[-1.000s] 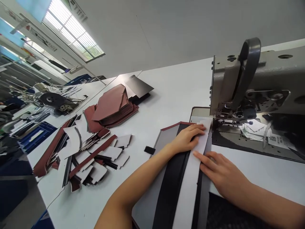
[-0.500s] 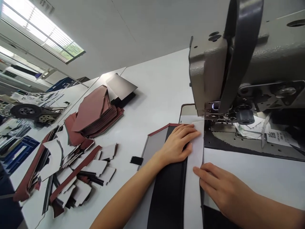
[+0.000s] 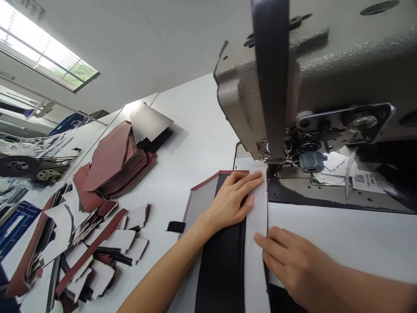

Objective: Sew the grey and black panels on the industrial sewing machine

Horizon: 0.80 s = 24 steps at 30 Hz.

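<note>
A layered sewn panel with a wide black band (image 3: 221,269), grey parts and dark red edging lies under my hands beside the sewing machine (image 3: 312,82). A white-backed strip (image 3: 256,265) runs along its right side, its far end close to the presser foot (image 3: 274,168). My left hand (image 3: 231,198) rests flat on the panel, fingers stretched onto the strip. Lower down, my right hand (image 3: 289,256) pinches the strip's right edge between thumb and fingers. The layers under that grip are partly hidden.
Left on the white table stand a stack of dark red pieces (image 3: 110,158) and a scatter of white and black cut pieces (image 3: 94,256). A grey sheet (image 3: 151,121) lies behind them. Paper labels (image 3: 368,180) sit under the machine arm; a black tab (image 3: 176,226) sticks out from the panel.
The view has shifted, so the machine appears further left and larger. Both hands keep their places on the panel, with little visible change in their hold.
</note>
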Available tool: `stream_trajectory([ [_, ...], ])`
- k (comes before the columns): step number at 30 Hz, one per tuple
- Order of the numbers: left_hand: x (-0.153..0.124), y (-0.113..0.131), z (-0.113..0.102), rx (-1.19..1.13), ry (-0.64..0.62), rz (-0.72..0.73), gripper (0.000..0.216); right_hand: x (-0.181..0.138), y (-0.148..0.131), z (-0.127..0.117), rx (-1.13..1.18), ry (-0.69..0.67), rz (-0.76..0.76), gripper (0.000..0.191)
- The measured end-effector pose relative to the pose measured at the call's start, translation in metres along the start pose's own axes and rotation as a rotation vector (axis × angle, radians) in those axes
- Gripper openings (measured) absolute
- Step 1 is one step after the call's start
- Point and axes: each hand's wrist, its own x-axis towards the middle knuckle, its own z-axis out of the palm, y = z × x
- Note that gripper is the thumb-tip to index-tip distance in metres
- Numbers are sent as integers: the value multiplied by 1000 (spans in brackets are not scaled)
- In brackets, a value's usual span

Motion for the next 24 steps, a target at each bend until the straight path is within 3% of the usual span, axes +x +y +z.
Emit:
stream_trajectory([
  [8, 2, 1, 6, 43, 10, -13, 45, 1, 1, -7, -57, -94, -42, 17],
  [24, 3, 2, 9, 55, 35, 3, 40, 0, -4, -2, -56, -27, -8, 18],
])
